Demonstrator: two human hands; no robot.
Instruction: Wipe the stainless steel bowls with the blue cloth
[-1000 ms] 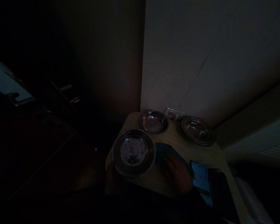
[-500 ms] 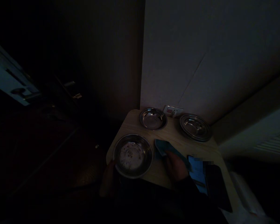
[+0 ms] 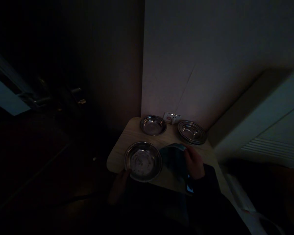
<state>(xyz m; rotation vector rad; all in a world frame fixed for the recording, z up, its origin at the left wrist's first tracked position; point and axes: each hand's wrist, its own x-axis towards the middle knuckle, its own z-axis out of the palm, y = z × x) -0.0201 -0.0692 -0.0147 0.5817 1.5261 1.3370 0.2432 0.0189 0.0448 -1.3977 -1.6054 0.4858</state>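
Observation:
A shallow round metal bowl (image 3: 142, 161) with dark specks on its pale bottom is at the front of the wooden table (image 3: 121, 147). My left hand (image 3: 120, 184) grips its near left rim, thumb over the edge and the other fingers lost in the dark. To the right of the bowl, my right hand (image 3: 194, 163) pinches the upper edge of a teal cloth (image 3: 172, 156). The cloth hangs down, its left side close to the bowl's rim; whether they touch I cannot tell.
At the back stand a single metal bowl (image 3: 153, 125) and a stack of metal bowls (image 3: 191, 132). Between them a socket plate (image 3: 171, 117) is set in the wall. A lit phone screen (image 3: 189, 186) shows partly under my right arm. The room is very dark.
My right hand has lifted the cloth and spread it so that it hangs beside the bowl. My left hand has kept its hold on the rim. The view has shifted to the right.

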